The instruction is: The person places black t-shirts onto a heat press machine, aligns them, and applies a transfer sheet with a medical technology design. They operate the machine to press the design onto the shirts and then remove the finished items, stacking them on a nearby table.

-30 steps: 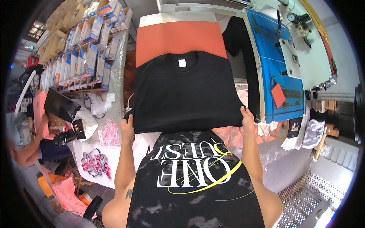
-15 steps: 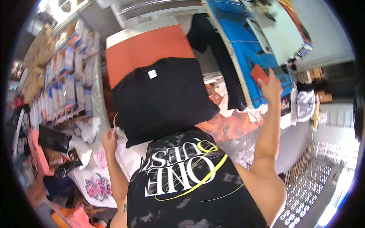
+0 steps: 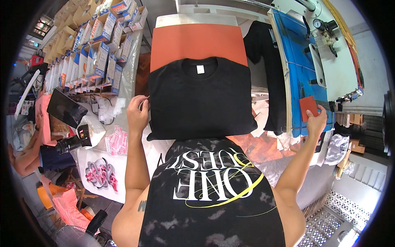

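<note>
Two hands work apart: your left hand (image 3: 138,115) sits just beside the black shirt (image 3: 199,103), fingers curled, any grip unclear; the shirt lies on the orange pad (image 3: 197,43); your right hand (image 3: 317,120) pinches the red square (image 3: 305,105) over the blue panel (image 3: 297,59). The step seems to be collecting that square; next calls for lifting it clear.

Arms (image 3: 136,160) spread apart; left grip (image 3: 138,113) loosely curled, right grip (image 3: 317,120) pinching.

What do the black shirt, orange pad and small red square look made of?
Black shirt: matte fabric, likely cotton knit; soft folds.
Orange pad: smooth, matte, maybe silicone rubber; even colour, no visible weave.
Small red square: flat, dull; rubber or foam, can't tell.
</note>
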`<state>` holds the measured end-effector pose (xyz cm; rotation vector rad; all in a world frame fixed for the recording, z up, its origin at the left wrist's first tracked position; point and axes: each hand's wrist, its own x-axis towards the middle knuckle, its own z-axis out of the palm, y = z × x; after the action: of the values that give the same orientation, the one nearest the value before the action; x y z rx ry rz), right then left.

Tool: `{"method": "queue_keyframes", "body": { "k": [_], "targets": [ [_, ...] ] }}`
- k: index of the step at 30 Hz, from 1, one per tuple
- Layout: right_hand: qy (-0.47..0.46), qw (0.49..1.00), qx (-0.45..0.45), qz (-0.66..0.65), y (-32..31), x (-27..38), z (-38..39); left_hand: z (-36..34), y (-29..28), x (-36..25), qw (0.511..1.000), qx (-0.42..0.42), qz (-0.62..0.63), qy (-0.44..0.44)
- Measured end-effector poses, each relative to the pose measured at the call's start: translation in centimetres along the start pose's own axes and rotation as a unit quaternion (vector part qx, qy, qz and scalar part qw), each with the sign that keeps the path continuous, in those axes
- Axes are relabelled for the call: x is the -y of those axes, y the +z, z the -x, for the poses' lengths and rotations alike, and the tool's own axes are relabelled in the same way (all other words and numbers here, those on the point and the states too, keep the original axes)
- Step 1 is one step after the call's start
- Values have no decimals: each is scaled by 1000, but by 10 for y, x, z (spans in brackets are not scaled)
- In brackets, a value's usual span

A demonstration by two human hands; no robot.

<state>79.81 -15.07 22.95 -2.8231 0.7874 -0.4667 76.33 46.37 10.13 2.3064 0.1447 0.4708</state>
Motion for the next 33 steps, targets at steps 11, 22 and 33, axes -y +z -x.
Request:
{"method": "queue_keyframes", "body": {
  "k": [11, 22, 33],
  "targets": [
    [-306, 757, 421, -396, 97, 235, 138, -40, 48, -150, 927, 330, 42, 174],
    [-527, 824, 199, -57, 191, 307, 54, -171, 81, -83, 978, 45, 56, 195],
    [-477, 840, 133, -224, 215, 294, 52, -176, 136, -67, 946, 244, -60, 207]
  ]
}}
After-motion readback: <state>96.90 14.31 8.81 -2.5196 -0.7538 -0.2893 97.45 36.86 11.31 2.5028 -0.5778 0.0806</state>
